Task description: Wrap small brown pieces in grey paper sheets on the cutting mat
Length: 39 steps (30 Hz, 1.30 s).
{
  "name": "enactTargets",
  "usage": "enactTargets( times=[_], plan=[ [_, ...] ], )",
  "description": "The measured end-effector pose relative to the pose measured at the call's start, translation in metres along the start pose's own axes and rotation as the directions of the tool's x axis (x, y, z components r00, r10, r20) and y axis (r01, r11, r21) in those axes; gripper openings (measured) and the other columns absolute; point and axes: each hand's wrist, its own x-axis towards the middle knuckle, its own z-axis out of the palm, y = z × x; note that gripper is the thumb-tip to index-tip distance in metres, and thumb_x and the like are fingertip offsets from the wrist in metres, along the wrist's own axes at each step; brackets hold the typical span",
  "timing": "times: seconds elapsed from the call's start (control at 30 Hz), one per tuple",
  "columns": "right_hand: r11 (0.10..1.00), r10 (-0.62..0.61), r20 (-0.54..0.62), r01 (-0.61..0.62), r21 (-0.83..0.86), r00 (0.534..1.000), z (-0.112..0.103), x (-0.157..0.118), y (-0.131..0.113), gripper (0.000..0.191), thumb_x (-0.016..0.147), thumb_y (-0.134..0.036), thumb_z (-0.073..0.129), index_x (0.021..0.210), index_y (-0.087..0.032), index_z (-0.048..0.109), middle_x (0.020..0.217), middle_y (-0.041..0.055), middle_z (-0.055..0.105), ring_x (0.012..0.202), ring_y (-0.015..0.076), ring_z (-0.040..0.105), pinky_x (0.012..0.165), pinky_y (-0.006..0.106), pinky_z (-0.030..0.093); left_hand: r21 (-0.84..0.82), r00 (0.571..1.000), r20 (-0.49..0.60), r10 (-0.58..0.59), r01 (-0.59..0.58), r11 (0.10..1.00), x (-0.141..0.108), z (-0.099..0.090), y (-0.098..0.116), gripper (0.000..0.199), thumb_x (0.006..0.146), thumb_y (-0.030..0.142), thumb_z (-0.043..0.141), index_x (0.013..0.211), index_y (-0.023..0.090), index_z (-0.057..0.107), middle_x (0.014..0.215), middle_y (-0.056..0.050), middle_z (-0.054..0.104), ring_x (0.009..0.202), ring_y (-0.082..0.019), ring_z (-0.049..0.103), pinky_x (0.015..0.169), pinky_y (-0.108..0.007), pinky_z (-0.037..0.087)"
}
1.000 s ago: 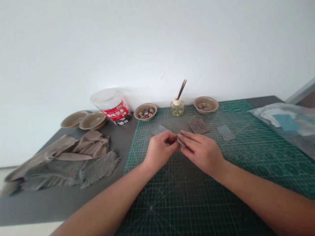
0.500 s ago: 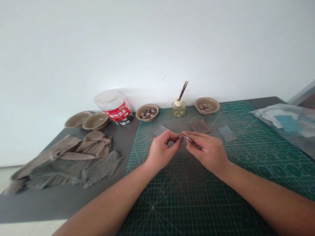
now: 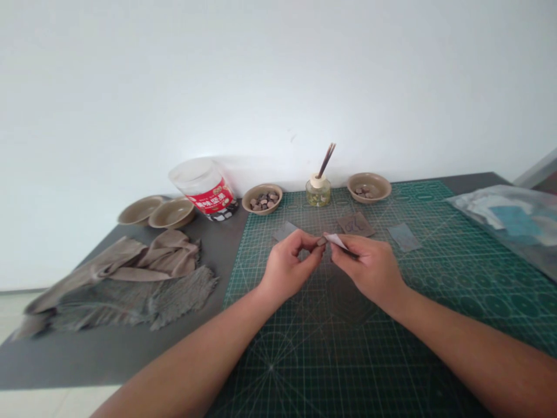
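Over the green cutting mat (image 3: 304, 360), my left hand (image 3: 290, 262) pinches a small brownish piece (image 3: 321, 241) between thumb and index finger. My right hand (image 3: 372, 264) grips a folded sheet (image 3: 337, 240), pale on one face and dark along its lower edge, which touches or nearly touches the piece. Behind my hands lie a brown square marked with figures (image 3: 357, 224), a grey sheet (image 3: 404, 237) to the right and another grey sheet (image 3: 285, 231) partly hidden by my left hand.
Along the wall stand a bowl of pebbles (image 3: 262, 210), a reed diffuser (image 3: 318, 191), a bowl with a few pieces (image 3: 369, 197) and a red-labelled tub (image 3: 215, 197). Two bowls (image 3: 172, 223) and crumpled cloths (image 3: 130, 290) lie left; a plastic bag (image 3: 513, 217) sits right.
The folded sheet in my right hand has tilted, so more of its pale face shows. The view has shifted very slightly; both hands keep nearly the same place.
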Motion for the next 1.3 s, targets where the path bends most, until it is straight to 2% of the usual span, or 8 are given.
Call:
enactTargets(
  times=[0.23,0.4,0.6,0.67,0.9,1.0,1.13,1.3],
  plan=[
    [0.993,0.115,0.164,-0.116,-0.004,0.980,0.001,0.004,-0.001,0.018,0.087,-0.026,0.065,0.070,-0.020,0.068,0.062,-0.0037,0.063,0.059,0.0130,0.058,0.058,0.025,0.040,0.040,0.985,-0.153,0.082,-0.076,0.996,0.009,-0.008,0.004,0.008,0.086,0.024,0.071,0.085,0.020,0.064,0.085,-0.004,0.068,0.081,-0.017,0.064,0.076,-0.030,0.053],
    [0.946,0.189,0.354,-0.266,0.186,0.916,-0.002,0.004,-0.001,0.013,0.085,-0.030,0.067,0.080,-0.018,0.070,0.071,-0.0022,0.065,0.064,0.0131,0.057,0.057,0.024,0.041,-0.050,0.952,-0.306,0.012,-0.029,0.998,0.022,-0.018,-0.006,0.013,0.084,0.026,0.072,0.086,0.019,0.061,0.093,-0.005,0.068,0.086,-0.016,0.064,0.077,-0.029,0.053],
    [0.731,0.247,0.562,-0.533,0.427,0.789,-0.004,0.005,0.008,0.020,0.080,-0.028,0.074,0.096,-0.017,0.068,0.083,0.0010,0.071,0.070,0.0144,0.063,0.062,0.024,0.048,-0.103,0.946,-0.318,-0.058,0.026,0.994,0.028,-0.024,-0.009,0.015,0.085,0.028,0.071,0.089,0.018,0.061,0.086,-0.004,0.071,0.078,-0.015,0.067,0.069,-0.026,0.053],
    [0.677,0.270,0.554,-0.565,0.472,0.787,-0.005,0.006,0.010,0.023,0.081,-0.028,0.074,0.100,-0.017,0.067,0.087,0.0022,0.072,0.072,0.0149,0.065,0.062,0.025,0.050,-0.126,0.932,-0.357,-0.063,0.019,0.992,0.030,-0.025,-0.010,0.016,0.085,0.028,0.071,0.088,0.018,0.059,0.084,-0.004,0.071,0.076,-0.014,0.067,0.067,-0.025,0.052],
    [0.730,0.208,0.619,-0.541,0.417,0.758,-0.008,0.009,0.017,0.023,0.079,-0.021,0.073,0.100,-0.018,0.064,0.090,0.0021,0.072,0.078,0.0161,0.066,0.067,0.026,0.051,-0.150,0.900,-0.428,-0.088,0.025,0.988,0.037,-0.029,-0.016,0.016,0.083,0.025,0.071,0.086,0.018,0.057,0.087,-0.003,0.070,0.073,-0.012,0.064,0.067,-0.024,0.051],
    [0.835,0.195,0.543,-0.429,0.345,0.817,-0.009,0.007,0.019,0.014,0.082,-0.021,0.069,0.094,-0.018,0.063,0.083,0.0002,0.069,0.074,0.0152,0.063,0.066,0.027,0.049,-0.178,0.874,-0.478,-0.089,0.002,0.984,0.039,-0.033,-0.018,0.016,0.081,0.024,0.072,0.085,0.018,0.058,0.083,-0.001,0.067,0.074,-0.012,0.064,0.067,-0.023,0.050],
    [0.991,-0.042,0.356,-0.007,0.133,0.933,-0.012,0.008,0.011,0.006,0.084,-0.017,0.069,0.089,-0.021,0.067,0.093,0.0026,0.070,0.089,0.0190,0.061,0.085,0.036,0.047,-0.266,0.830,-0.548,-0.098,-0.061,0.962,0.044,-0.041,-0.018,0.014,0.082,0.021,0.069,0.083,0.018,0.056,0.077,0.001,0.064,0.069,-0.011,0.060,0.065,-0.022,0.047],
    [0.873,-0.378,0.392,0.464,-0.150,0.839,0.012,0.032,-0.011,0.013,0.090,-0.014,0.064,0.092,-0.024,0.072,0.105,0.0053,0.067,0.099,0.0234,0.054,0.096,0.043,0.040,-0.160,0.812,-0.584,-0.029,-0.079,0.984,0.048,-0.051,-0.020,0.015,0.081,0.021,0.071,0.080,0.018,0.056,0.072,0.003,0.058,0.067,-0.011,0.057,0.066,-0.022,0.045]
  ],
)
